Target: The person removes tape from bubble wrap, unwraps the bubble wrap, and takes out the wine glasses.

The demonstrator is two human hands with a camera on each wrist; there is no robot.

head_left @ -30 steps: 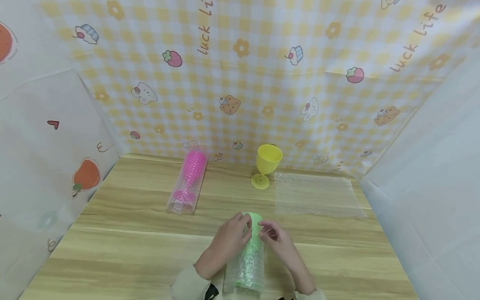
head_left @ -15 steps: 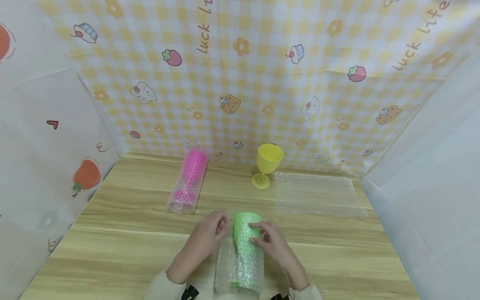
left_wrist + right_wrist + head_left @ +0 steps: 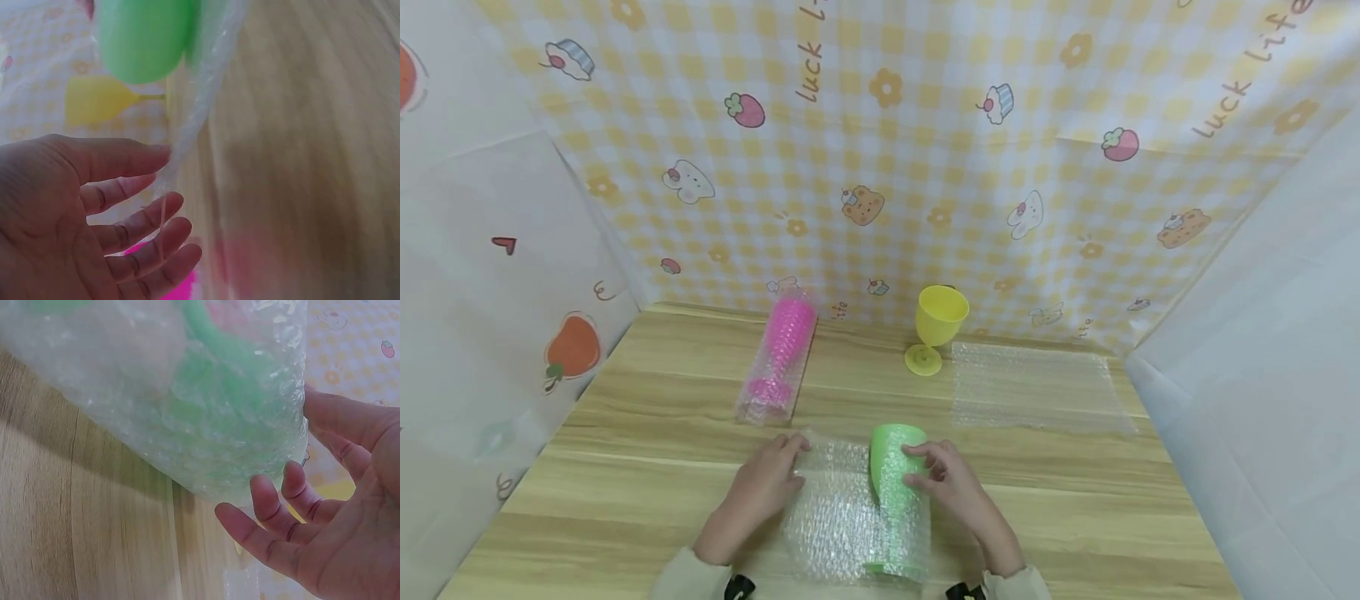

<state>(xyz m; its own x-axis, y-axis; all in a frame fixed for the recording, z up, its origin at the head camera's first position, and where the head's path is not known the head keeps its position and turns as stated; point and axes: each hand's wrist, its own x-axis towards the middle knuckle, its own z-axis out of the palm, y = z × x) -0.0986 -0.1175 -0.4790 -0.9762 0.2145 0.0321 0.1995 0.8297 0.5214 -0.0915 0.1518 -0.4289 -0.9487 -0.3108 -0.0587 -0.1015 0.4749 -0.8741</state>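
Note:
A green plastic goblet [image 3: 887, 458] lies at the front middle, its bowl pointing away from me. Bubble wrap [image 3: 831, 521] covers its right side and spreads flat to the left. My left hand [image 3: 760, 479] pinches the wrap's left edge; in the left wrist view its thumb [image 3: 140, 157] meets that edge, the other fingers spread loosely. My right hand [image 3: 957, 487] holds the goblet through the wrap from the right, thumb and index finger against the bowl. In the right wrist view its fingertips [image 3: 264, 487] lie along the wrap's edge, with the green showing blurred through it.
A pink goblet [image 3: 786, 346] rolled in bubble wrap lies at the back left. Upright near the back wall stands a yellow goblet [image 3: 940, 321]. Right of it, a flat bubble wrap sheet [image 3: 1041, 387] lies on the wooden table [image 3: 662, 400]. Cloth walls enclose three sides.
My left hand has moved left with the wrap's edge, unrolling it from over the green goblet and laying it flat. The right hand has moved slightly left onto the goblet.

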